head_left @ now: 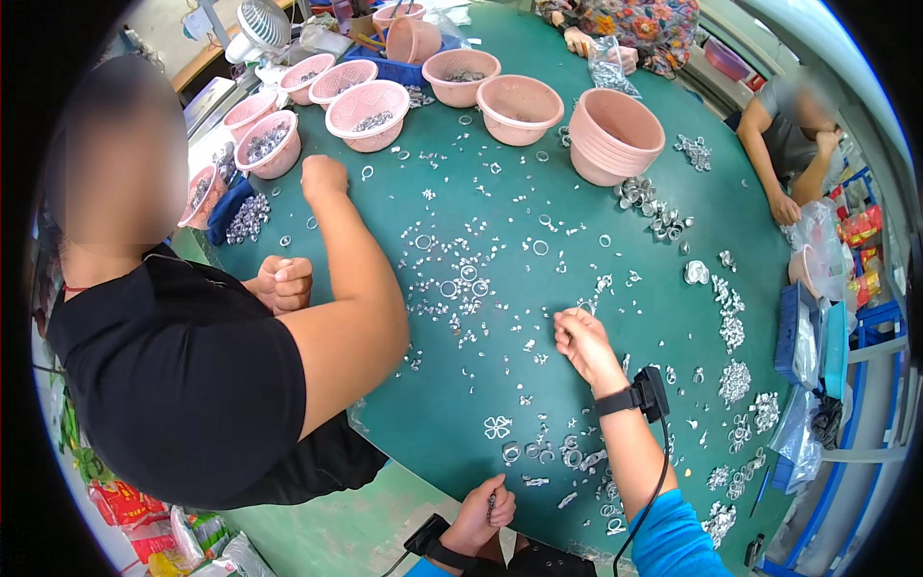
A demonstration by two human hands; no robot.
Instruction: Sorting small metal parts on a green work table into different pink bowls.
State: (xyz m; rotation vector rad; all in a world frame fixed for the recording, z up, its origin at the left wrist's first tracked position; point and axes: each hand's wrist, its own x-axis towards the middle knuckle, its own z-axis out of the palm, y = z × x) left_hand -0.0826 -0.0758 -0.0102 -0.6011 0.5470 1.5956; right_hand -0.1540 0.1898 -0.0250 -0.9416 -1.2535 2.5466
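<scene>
My right hand (584,341) reaches over the middle of the green table, fingers curled together in a pinch. A silver ring (585,308) lies by its fingertips; what the fingers hold, if anything, is hidden. Near the table's front edge, my left hand (484,510) is closed, with a small metal piece (492,504) showing between its fingers. Both wrists wear black bands, the right one with a small box and cable. Between my hands lie silver rings (571,450) and a flower-shaped metal piece (497,427). Many tiny silver pieces (468,273) are scattered left of my right hand.
A co-worker in black (183,375) leans in at left, one arm over the table. Pink baskets (368,115) and stacked pink bowls (615,135) stand at the back. Piles of silver pieces (735,382) line the right side. Other people sit at the far edge.
</scene>
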